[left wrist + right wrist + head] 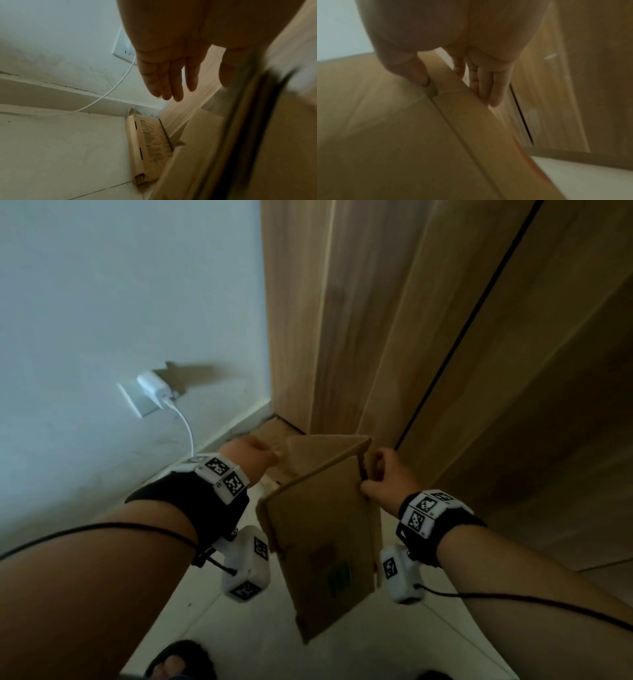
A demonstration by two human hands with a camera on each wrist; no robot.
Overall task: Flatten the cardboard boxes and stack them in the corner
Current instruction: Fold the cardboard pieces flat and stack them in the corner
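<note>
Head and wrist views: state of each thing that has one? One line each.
held cardboard box: folded nearly flat, off the floor, over the corner
flattened box: lying flat on the floor in the corner
left hand: fingers straight, beside the held box, gripping nothing
right hand: pinches the held box's edge
charger: plugged into the wall socket
wardrobe doors: closed

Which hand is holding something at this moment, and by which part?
The right hand pinches the flattened cardboard box at its upper right edge. The left hand is open, fingers straight, gripping nothing.
</note>
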